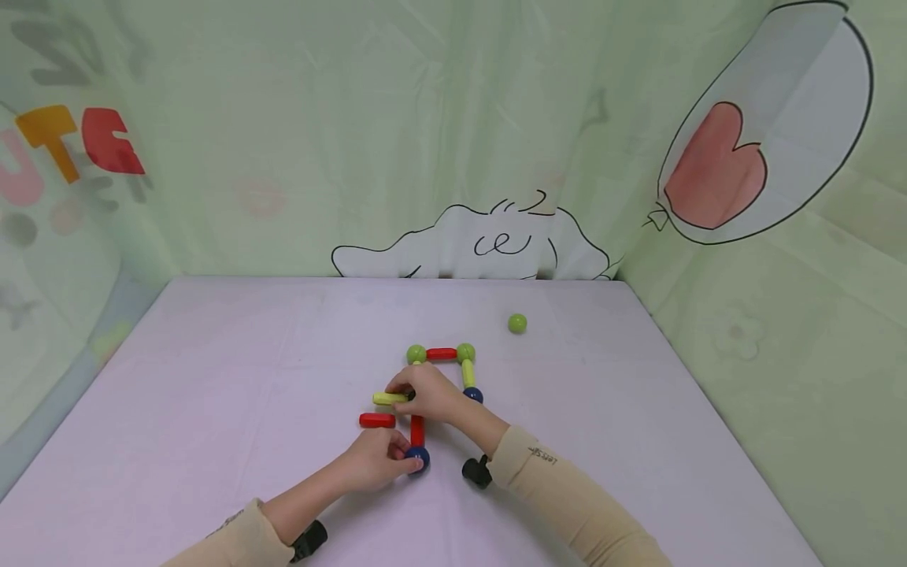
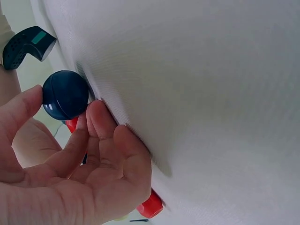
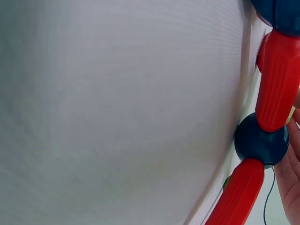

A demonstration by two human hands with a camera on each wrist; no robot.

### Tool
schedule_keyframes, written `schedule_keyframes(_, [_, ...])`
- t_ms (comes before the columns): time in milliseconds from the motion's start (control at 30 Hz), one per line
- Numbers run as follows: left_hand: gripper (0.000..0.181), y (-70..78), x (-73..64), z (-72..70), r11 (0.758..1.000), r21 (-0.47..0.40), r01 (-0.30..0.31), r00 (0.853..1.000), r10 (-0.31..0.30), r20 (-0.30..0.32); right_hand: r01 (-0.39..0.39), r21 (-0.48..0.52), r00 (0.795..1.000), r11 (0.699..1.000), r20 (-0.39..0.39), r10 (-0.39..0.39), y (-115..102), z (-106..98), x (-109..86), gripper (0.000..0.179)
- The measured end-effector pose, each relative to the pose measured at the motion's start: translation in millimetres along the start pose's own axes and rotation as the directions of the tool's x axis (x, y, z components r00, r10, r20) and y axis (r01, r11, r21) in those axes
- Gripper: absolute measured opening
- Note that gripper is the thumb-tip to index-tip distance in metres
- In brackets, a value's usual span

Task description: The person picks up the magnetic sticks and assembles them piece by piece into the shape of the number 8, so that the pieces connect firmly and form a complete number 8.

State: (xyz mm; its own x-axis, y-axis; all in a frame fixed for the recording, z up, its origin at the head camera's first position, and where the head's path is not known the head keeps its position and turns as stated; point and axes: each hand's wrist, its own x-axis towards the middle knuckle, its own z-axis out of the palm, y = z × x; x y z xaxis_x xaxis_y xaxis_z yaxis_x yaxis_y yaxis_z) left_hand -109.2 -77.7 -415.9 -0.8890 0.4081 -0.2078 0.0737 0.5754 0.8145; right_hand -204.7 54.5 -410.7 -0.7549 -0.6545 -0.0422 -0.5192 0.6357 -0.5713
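At the near end of a row of balls and rods, my left hand [image 1: 375, 458] pinches a dark blue ball [image 2: 65, 95] between thumb and fingers. A red rod [image 1: 417, 431] joins that ball to another blue ball [image 3: 261, 140]. Farther up, my right hand [image 1: 431, 394] holds a yellow-green rod [image 1: 386, 398] by its right end, pointing left beside the row. The right hand covers part of the row in the head view. Another red rod [image 3: 236, 194] extends from the second blue ball in the right wrist view.
A loose red rod [image 1: 377, 420] lies left of the row. Two green balls [image 1: 465, 352] with a red rod [image 1: 442, 353] between them form the far side; a yellow-green rod [image 1: 468, 373] runs to a blue ball [image 1: 473, 395]. One green ball [image 1: 517, 323] lies apart, back right.
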Motion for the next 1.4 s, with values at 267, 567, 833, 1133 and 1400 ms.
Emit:
schedule_keyframes(267, [0.026, 0.3, 0.9, 1.1, 1.000, -0.002, 0.006, 1.000, -0.006, -0.006, 0.030, -0.053, 1.000, 0.998, -0.005, -0.030, 0, -2, 0.6, 0.022])
schedule_keyframes(567, [0.029, -0.6, 2.1, 1.3, 1.000, -0.003, 0.014, 1.000, -0.014, 0.014, 0.066, -0.085, 0.997, 0.994, -0.032, -0.069, 1, -5, 2.6, 0.023])
schedule_keyframes(833, [0.028, 3.9, -0.7, 0.6, 1.000, 0.005, 0.029, 1.000, -0.029, 0.003, 0.090, -0.037, 0.994, 0.995, -0.064, -0.092, 1, -11, -3.6, 0.022])
schedule_keyframes(1133, [0.029, 6.6, -0.5, 2.0, 0.997, 0.014, 0.082, 0.997, -0.082, -0.007, 0.076, 0.032, 0.991, 0.997, -0.110, -0.072, 5, -23, -21.0, 0.018])
schedule_keyframes(1400, [0.028, 8.8, 0.8, 2.1, 0.990, 0.012, 0.139, 0.989, -0.138, -0.046, 0.033, 0.038, 0.990, 0.999, -0.135, -0.028, 16, -30, -40.9, 0.018])
